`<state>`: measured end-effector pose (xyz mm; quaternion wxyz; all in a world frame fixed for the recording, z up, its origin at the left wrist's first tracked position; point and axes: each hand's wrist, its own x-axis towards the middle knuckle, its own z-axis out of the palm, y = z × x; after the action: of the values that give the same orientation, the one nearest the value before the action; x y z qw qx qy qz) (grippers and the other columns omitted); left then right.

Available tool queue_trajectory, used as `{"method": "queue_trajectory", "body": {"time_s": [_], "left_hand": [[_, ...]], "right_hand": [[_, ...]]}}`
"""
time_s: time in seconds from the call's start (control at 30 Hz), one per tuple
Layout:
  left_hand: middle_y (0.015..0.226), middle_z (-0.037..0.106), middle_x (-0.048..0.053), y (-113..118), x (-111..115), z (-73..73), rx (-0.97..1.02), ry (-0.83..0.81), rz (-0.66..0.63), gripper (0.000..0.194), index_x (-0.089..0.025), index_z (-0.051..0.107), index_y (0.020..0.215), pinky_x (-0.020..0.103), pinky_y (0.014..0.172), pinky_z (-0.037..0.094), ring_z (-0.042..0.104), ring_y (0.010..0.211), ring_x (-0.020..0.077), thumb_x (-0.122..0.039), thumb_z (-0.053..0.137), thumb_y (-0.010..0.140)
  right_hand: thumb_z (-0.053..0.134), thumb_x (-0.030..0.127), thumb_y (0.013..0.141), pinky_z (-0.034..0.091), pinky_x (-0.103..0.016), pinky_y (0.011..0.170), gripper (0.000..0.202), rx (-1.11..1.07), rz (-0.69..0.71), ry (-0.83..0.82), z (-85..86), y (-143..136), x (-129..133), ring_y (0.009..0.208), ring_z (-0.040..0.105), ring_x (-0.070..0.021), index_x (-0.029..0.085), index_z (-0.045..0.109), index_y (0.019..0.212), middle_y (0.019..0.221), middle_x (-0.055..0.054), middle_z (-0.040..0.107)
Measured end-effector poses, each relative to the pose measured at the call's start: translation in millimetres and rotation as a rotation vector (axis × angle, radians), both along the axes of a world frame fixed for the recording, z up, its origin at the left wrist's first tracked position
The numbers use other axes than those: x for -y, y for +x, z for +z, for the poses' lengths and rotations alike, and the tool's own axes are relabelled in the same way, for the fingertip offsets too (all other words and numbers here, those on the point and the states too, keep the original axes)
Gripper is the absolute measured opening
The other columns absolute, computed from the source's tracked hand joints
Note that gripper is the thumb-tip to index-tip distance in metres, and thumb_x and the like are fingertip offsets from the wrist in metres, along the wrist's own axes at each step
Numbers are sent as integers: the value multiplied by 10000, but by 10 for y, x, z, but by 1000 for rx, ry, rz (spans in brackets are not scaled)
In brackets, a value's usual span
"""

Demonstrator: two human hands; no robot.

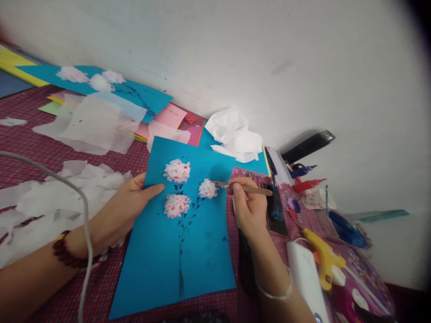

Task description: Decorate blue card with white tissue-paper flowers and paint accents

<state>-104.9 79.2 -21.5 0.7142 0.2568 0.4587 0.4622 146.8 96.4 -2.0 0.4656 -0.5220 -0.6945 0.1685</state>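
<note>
My left hand [136, 197] grips the left edge of a blue sheet of paper [148, 269], thumb on top and fingers behind. On the sheet are three puffy white tissue-paper flowers with red specks: one at the top [177, 171], one below it [177, 205] and a smaller one at the right [208, 189]. Dark painted leaves and a stem run beneath them. Pinched in my right hand [249, 204] is a flat wooden craft stick [256, 190]. Its far tip is at the right flower's edge; whether it touches is unclear.
Behind lies another blue sheet with white flowers [72, 74]. Crumpled white tissue [235, 134] stands by the wall, and torn tissue [50, 197] covers the left. A cable [85, 224] crosses my left forearm. Rightward are a yellow glue gun [323, 255], paint tubes [308, 185] and a paper cup [318, 199].
</note>
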Motion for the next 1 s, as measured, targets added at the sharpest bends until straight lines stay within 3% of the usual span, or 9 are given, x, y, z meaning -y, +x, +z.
{"method": "queue_trajectory", "body": {"time_s": [0.17,0.37,0.57,0.8,1.0], "left_hand": [[1059,754,80,-1,-9,19,32,-10,-13,635,-229,536,1339,434,724,615,736,796,265,-231,777,752],[1049,757,77,-2,-24,7,43,-25,11,642,-222,557,1312,431,726,621,738,803,269,-226,800,718],[1029,763,60,12,-42,35,72,-34,15,579,-220,584,1278,417,746,618,738,802,253,-209,786,736],[981,771,50,3,-39,46,62,-50,16,569,-221,591,1263,430,743,621,740,778,256,-196,787,730],[1005,767,63,1,-50,30,74,-40,17,547,-216,595,1263,451,747,623,741,788,264,-177,767,745]], "right_hand": [[495,294,948,518,-343,700,190,-118,-34,80,26,-9,29,714,634,-164,192,654,925,826,-38,662],[536,304,931,527,-360,729,173,-4,78,-40,35,-19,29,789,661,-191,218,681,969,839,-40,689],[498,289,948,522,-305,659,215,-246,47,-17,128,-15,38,662,637,-150,199,665,847,746,-10,660],[511,289,943,515,-319,672,205,-51,98,-81,51,-43,38,737,652,-174,193,681,881,763,-30,671],[506,275,950,509,-292,636,200,-230,59,13,98,-32,67,657,630,-143,204,674,867,761,-10,656]]}}
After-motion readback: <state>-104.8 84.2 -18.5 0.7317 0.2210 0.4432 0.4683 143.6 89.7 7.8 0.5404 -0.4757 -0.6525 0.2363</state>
